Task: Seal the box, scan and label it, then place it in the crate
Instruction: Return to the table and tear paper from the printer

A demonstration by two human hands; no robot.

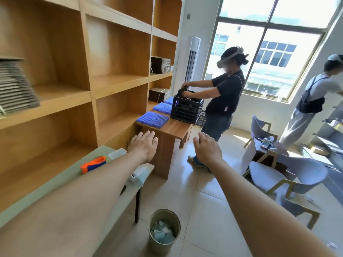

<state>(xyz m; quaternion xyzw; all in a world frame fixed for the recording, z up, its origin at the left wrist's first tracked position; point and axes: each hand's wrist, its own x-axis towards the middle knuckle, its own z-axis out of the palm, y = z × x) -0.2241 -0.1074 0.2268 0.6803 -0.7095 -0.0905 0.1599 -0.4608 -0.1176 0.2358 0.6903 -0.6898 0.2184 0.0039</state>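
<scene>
Both my arms reach forward at chest height. My left hand point(143, 144) hovers palm down with fingers spread above the end of a green-topped table point(55, 184). My right hand point(207, 148) is also spread and empty, over the floor. On the green table lie an orange and blue tape dispenser point(93, 164), a white device point(117, 153) behind it, and a white handheld scanner point(138, 174) partly under my left forearm. A black crate point(186, 110) stands on a wooden table point(167, 130) ahead. Stacks of flat cardboard point(15, 86) sit on the shelf at left. No assembled box shows.
Wooden shelving point(92, 52) fills the left wall. Blue mats point(153, 119) lie beside the crate, where a person point(220, 101) in a headset handles something. Another person point(311, 101) stands at right. A bin point(164, 230) with paper scraps sits on the floor; grey chairs point(274, 179) stand right.
</scene>
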